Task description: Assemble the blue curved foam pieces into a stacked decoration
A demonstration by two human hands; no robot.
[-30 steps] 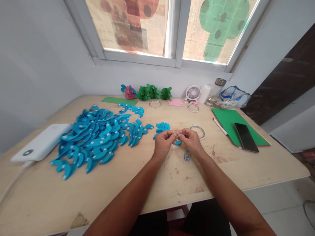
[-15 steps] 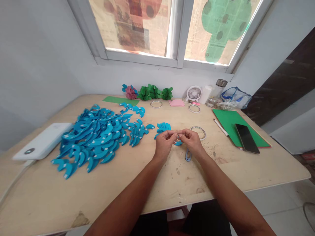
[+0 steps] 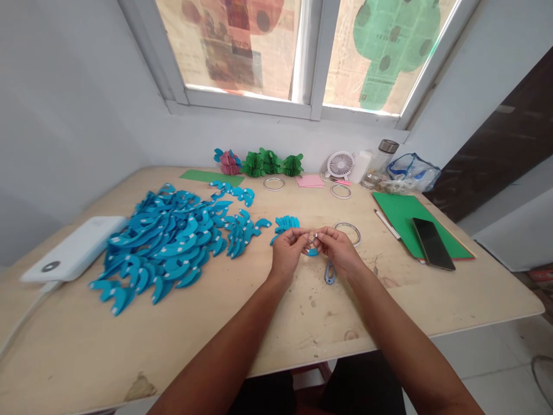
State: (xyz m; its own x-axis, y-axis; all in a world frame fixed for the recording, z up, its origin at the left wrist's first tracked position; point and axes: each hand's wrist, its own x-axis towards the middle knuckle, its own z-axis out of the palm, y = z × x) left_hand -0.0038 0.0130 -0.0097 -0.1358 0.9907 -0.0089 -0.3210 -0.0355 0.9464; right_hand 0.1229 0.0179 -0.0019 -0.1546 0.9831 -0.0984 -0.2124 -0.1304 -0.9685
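Over the middle of the table my left hand is closed, thumb against fingers, at the edge of a curved blue paper piece. Close beside it my right hand pinches a small white bit, which looks like tape. The fingers partly hide the blue piece. Behind my left hand stands a fanned stack of folded blue paper. Under my right wrist lies a small grey-blue tool with a looped handle, its other end hidden.
A large heap of blue paper pieces with white squares fills the left, near a white power bank. Tape rolls lie beyond my hands. Rightward are a pen, green sheets and a phone. A small fan stands behind.
My right fingertips have drawn slightly away from the left ones, and the small white bit now shows between them. My left hand has barely moved.
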